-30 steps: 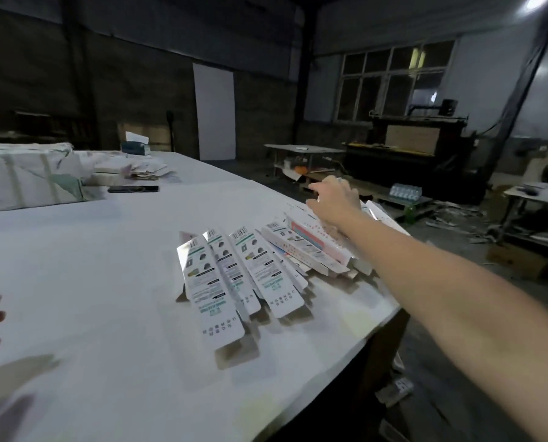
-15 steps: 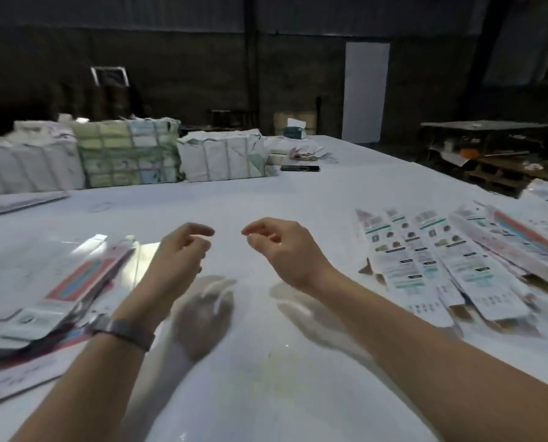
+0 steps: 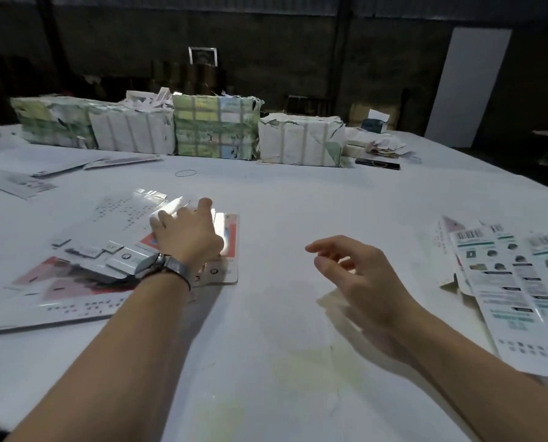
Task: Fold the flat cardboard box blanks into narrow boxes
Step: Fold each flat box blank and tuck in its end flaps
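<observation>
A loose pile of flat box blanks [image 3: 84, 269], white with red and pink print, lies on the left of the white table [image 3: 282, 314]. My left hand [image 3: 188, 234], with a watch on its wrist, rests palm down on the top blank [image 3: 228, 237] of the pile, fingers curled over its far edge. My right hand [image 3: 352, 266] hovers over bare table in the middle, fingers apart and holding nothing. Several folded narrow boxes [image 3: 505, 282] with barcodes and teal print lie side by side at the right edge.
Wrapped paper bundles [image 3: 215, 129] stand in a row along the back of the table. A dark phone [image 3: 378, 163] and a rubber band [image 3: 185, 173] lie in front of them. More flat sheets [image 3: 17, 183] lie at the far left. The room behind is dim.
The view swung left from the folded boxes to the blank pile. My left hand reached forward and came down on the top blank. My right hand left the boxes and now hovers, holding nothing.
</observation>
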A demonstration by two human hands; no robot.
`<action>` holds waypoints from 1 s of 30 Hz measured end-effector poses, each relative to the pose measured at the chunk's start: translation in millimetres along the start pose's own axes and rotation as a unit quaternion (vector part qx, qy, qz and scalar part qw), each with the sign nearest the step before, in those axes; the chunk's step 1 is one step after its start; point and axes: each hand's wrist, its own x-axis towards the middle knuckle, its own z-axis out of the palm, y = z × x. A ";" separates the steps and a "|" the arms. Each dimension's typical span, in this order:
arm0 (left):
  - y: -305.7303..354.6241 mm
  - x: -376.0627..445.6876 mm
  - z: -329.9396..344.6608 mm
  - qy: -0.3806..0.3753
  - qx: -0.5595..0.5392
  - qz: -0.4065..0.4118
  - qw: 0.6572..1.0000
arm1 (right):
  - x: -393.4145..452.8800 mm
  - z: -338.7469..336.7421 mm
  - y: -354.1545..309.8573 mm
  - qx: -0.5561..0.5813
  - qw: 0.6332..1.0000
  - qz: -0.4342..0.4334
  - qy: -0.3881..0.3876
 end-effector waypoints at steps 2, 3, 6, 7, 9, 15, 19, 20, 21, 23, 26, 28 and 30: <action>-0.5 1.3 1.3 -0.006 0.011 0.013 1.000 | 0.1 -1.6 0.2 0.004 1.000 0.000 0.005; 0.5 0.8 1.9 0.003 0.019 0.030 0.999 | 0.3 -2.6 0.3 0.009 1.000 0.001 0.008; 3.9 0.5 3.9 0.039 0.021 0.077 0.996 | 0.3 -5.8 1.7 0.020 1.000 0.006 0.013; 4.2 1.3 4.6 0.044 0.019 0.085 0.995 | 0.4 -6.6 2.2 0.021 1.000 0.007 0.014; 4.6 2.1 6.2 0.053 0.029 0.095 0.994 | 1.3 -7.8 2.8 0.023 0.999 0.005 0.024; 0.2 4.2 4.3 0.013 0.048 0.054 0.997 | 2.9 -8.6 3.4 0.027 0.999 -0.001 0.036; 3.7 5.1 -3.5 0.039 0.025 0.068 0.997 | 0.7 -8.2 1.8 0.019 0.999 -0.006 0.032; 5.4 3.9 -5.1 0.042 0.032 0.069 0.996 | 0.3 -8.1 1.2 0.022 0.999 -0.006 0.032; 7.1 2.7 -5.9 0.043 0.040 0.070 0.996 | -0.6 -8.5 0.7 0.027 0.999 -0.006 0.033; 9.5 0.9 -6.6 0.047 0.048 0.076 0.995 | -1.3 -10.3 -0.3 0.033 0.999 -0.008 0.035; 10.1 -0.8 -8.9 0.068 0.039 0.084 0.993 | -1.1 -11.8 -1.9 0.030 0.999 -0.016 0.038; 13.1 -2.9 -14.6 0.084 0.030 0.085 0.992 | -0.7 -12.9 -2.4 0.031 0.999 -0.016 0.039; 17.0 -7.3 -22.8 0.122 0.014 0.093 0.988 | -0.2 -13.5 -3.0 0.028 0.999 -0.022 0.038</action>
